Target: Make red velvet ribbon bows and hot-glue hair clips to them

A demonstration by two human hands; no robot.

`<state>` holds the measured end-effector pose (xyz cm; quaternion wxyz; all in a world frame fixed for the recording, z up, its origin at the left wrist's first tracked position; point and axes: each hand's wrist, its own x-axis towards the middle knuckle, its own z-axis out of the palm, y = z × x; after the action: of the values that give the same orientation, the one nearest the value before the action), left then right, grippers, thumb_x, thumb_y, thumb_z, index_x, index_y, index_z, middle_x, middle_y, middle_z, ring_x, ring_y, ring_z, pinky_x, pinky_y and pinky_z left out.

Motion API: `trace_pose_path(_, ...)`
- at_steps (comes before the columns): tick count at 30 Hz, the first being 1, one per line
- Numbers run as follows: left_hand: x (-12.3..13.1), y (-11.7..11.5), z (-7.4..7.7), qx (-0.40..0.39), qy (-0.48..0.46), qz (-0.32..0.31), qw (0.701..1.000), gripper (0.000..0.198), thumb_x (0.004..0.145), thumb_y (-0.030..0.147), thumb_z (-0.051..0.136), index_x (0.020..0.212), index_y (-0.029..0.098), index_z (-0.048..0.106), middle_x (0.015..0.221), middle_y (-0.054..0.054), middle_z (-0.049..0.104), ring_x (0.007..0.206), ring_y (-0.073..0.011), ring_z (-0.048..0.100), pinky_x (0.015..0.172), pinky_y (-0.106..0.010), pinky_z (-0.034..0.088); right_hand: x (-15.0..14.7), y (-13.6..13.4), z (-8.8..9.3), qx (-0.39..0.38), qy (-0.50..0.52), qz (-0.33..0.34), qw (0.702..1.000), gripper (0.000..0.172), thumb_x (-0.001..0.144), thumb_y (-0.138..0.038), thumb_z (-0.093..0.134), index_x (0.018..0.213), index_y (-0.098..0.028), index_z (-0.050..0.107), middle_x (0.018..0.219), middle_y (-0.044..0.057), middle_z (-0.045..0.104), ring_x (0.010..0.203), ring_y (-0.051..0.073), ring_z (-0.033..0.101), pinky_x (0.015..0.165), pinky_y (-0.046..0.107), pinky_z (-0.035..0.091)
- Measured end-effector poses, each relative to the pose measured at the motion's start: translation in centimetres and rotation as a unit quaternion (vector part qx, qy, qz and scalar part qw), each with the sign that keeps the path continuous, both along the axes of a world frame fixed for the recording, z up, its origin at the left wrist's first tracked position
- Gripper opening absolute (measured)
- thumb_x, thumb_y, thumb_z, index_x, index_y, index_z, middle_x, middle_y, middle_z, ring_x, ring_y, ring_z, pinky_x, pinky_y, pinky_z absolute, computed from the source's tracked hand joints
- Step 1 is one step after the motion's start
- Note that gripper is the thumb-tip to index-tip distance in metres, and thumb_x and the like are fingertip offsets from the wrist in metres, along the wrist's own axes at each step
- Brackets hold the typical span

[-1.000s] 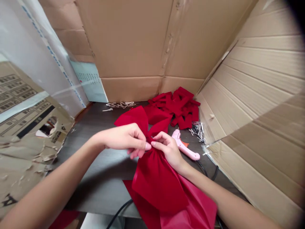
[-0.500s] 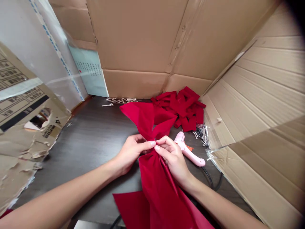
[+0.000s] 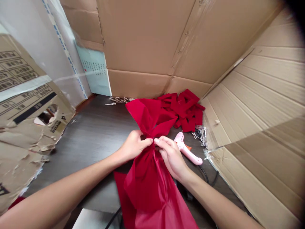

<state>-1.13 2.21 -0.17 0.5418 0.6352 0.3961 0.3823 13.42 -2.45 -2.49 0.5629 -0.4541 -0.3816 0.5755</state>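
A large red fabric bow (image 3: 152, 184) is gathered at its narrow middle, with loops fanning out above and long tails hanging down toward me. My left hand (image 3: 134, 144) pinches the gathered middle from the left, thumb on top and fingers partly hidden behind the cloth. From the right, my right hand (image 3: 170, 154) pinches the same spot, its fingertips almost meeting the left thumb. Just right of that hand lies a pink glue gun (image 3: 188, 151) with an orange trigger.
Behind the bow is a heap of red fabric strips (image 3: 186, 109). Metal clips (image 3: 201, 135) lie beside it, and more clips (image 3: 119, 100) sit at the back edge. Cardboard walls (image 3: 143, 38) enclose the dark table (image 3: 95, 127). A black cable (image 3: 207, 175) trails from the glue gun.
The bow's lower tails have shifted and spread, showing more of their shiny side. Both hands keep pinching the middle, with the fingers slightly repositioned. The view has turned a little.
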Motion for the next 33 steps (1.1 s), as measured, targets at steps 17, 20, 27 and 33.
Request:
trace_pose_path(17, -0.4, 1.8, -0.2, -0.159, -0.182, 0.108, 0.964, 0.045, 0.068, 0.011, 0.065, 0.098, 0.020, 0.033, 0.061, -0.002, 0.069, 0.050, -0.0209, 0.067, 0.056, -0.038, 0.058, 0.0, 16.5, 5.8, 0.342, -0.633, -0.040, 0.693, 0.056, 0.073, 0.002, 0.043, 0.128, -0.010, 0.048, 0.118, 0.021, 0.055, 0.111, 0.035, 0.058, 0.099, 0.054, 0.046)
trace_pose_path(20, -0.8, 2.3, -0.4, -0.136, -0.196, 0.169, 0.956, 0.046, 0.069, 0.013, 0.065, 0.093, 0.024, 0.028, 0.062, 0.001, 0.069, 0.049, -0.0184, 0.065, 0.052, -0.032, 0.056, -1.2, 18.0, 5.5, 0.320, -0.686, -0.044, 0.652, 0.063, 0.078, 0.001, 0.042, 0.141, -0.006, 0.038, 0.129, 0.026, 0.048, 0.118, 0.040, 0.052, 0.095, 0.059, 0.048)
trace_pose_path(27, -0.6, 1.4, -0.5, -0.125, -0.192, 0.138, 0.964, 0.028, 0.066, 0.021, 0.068, 0.078, 0.019, 0.043, 0.063, -0.003, 0.068, 0.052, -0.0191, 0.067, 0.049, -0.026, 0.051, -1.4, 20.4, 6.5, 0.375, -0.695, -0.001, 0.613, 0.068, 0.076, 0.003, 0.048, 0.143, -0.009, 0.038, 0.159, 0.024, 0.019, 0.140, 0.042, 0.032, 0.107, 0.063, 0.039)
trace_pose_path(33, -0.9, 1.3, -0.5, -0.134, -0.212, 0.134, 0.959, 0.025, 0.068, 0.023, 0.071, 0.087, 0.015, 0.057, 0.069, -0.004, 0.070, 0.058, -0.0175, 0.069, 0.058, -0.027, 0.055, -0.3, 17.8, 6.7, 0.369, -0.682, 0.009, 0.631, 0.058, 0.083, -0.007, 0.054, 0.140, -0.006, 0.042, 0.155, 0.026, 0.027, 0.143, 0.038, 0.030, 0.112, 0.056, 0.036)
